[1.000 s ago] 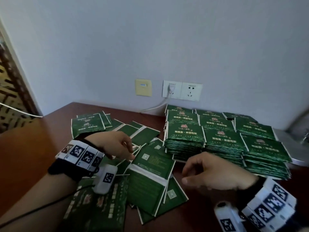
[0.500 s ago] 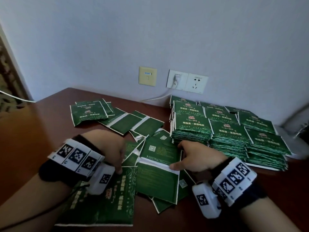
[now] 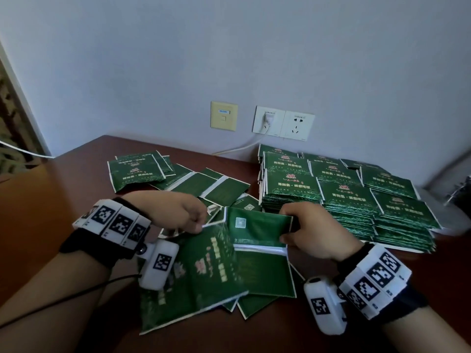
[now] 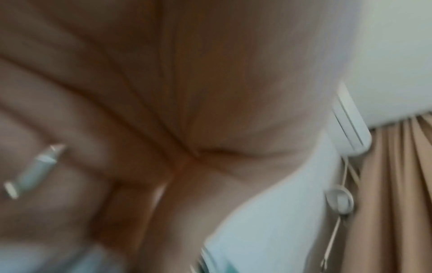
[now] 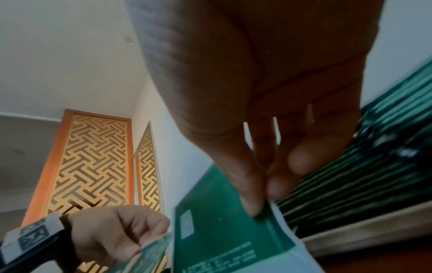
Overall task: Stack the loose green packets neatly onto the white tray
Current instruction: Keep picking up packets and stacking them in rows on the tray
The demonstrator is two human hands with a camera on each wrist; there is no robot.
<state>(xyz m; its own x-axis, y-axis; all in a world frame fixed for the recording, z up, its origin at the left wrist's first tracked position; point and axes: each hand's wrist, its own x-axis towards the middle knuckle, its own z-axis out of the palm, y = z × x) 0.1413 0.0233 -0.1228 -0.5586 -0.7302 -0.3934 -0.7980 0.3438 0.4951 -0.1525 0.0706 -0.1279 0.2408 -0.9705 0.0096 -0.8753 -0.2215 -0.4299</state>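
Loose green packets (image 3: pixel 216 187) lie scattered on the brown table (image 3: pixel 51 200), with more in a pile (image 3: pixel 265 276) under my hands. My left hand (image 3: pixel 200 225) pinches the white corner of a large packet with gold print (image 3: pixel 198 271) and tilts it up; the left wrist view is blurred palm. My right hand (image 3: pixel 286 225) pinches the right edge of a packet showing its plain back and code square (image 3: pixel 254 228), thumb against fingers (image 5: pixel 252 208). Neat rows of stacked packets (image 3: pixel 344 200) cover the white tray (image 3: pixel 405 248) just right of my right hand.
Wall sockets (image 3: pixel 283 122) with a plugged white cable (image 3: pixel 237 149) sit behind the table. A dark object (image 3: pixel 461 197) stands at the far right beside the tray. One face-up packet (image 3: pixel 135 171) lies at the back left. A wooden lattice screen (image 5: pixel 93 166) stands to the left.
Both hands went down onto the loose pile and took hold. The right hand now lifts the code-back packet; the left hand raises the corner of the gold-print packet.
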